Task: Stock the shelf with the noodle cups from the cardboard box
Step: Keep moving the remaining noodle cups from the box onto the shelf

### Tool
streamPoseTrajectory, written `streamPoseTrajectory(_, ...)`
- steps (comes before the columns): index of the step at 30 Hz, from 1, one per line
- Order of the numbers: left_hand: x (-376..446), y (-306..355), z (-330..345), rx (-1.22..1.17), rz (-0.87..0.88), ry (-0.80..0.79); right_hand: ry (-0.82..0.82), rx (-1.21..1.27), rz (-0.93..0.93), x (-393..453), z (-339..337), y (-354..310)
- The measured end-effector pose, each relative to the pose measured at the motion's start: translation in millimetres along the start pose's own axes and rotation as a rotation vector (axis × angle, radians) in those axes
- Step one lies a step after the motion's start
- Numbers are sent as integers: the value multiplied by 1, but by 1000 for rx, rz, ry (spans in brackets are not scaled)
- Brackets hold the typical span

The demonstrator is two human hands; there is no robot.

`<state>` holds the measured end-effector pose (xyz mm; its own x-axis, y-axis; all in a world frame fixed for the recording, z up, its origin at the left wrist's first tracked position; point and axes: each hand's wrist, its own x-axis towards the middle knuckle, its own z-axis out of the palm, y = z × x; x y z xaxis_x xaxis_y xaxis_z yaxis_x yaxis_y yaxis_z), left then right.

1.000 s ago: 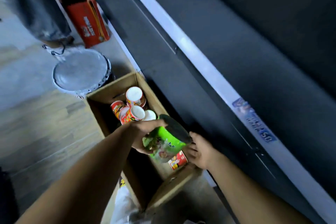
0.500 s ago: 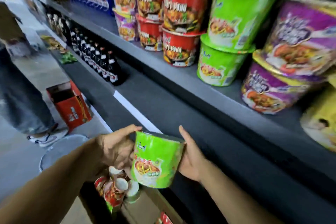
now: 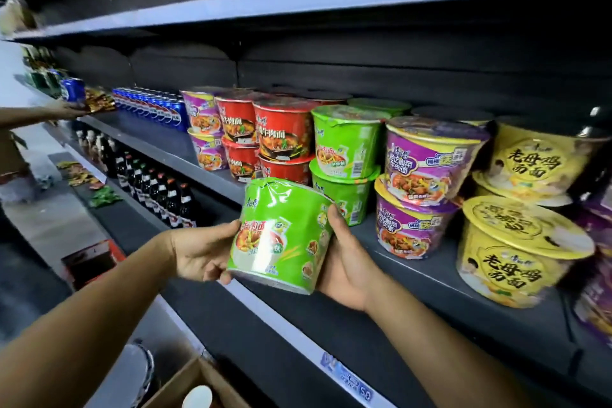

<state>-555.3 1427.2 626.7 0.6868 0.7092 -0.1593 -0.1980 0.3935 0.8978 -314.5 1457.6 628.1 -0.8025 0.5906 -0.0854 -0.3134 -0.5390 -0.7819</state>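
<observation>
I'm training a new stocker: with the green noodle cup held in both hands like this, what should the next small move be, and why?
Probably carry the green noodle cup, held between the left hand and right hand, up and right toward the stacked green cups on the shelf: it sits in front of and below that matching stack.

Dim store light; the brightest part is the pale floor (image 3: 20,83) at far left, which washes out. The dark shelf (image 3: 430,278) recesses swallow detail in shadow. Glare streaks the shiny wrap of the green noodle cup (image 3: 281,235). Wide-angle bending curves the shelf edges. The yellow cups (image 3: 516,252) at right look smeared, perhaps from motion.
</observation>
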Motion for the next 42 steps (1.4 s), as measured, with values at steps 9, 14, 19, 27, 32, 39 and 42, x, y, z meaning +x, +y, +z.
streamPoseTrajectory(9,39,34,44,306,15,468,-67,-110,-147,-61,-1,-61)
streamPoseTrajectory(14,78,43,91,260,53,200,-70,-145,-258,-103,-10,-88)
streamPoseTrajectory(19,110,45,157,284,122,-53,-22,-183,-325,-146,-22,-113)
streamPoseTrajectory(27,161,38,253,435,279,149,38,-244,-495,-224,-51,-146)
streamPoseTrajectory(32,198,39,290,547,304,196,144,-245,-580,-267,-70,-163)
streamPoseTrajectory(39,241,37,334,617,354,212,353,-243,-673,-314,-84,-177)
streamPoseTrajectory(42,255,32,346,642,354,218,469,-265,-719,-329,-95,-180)
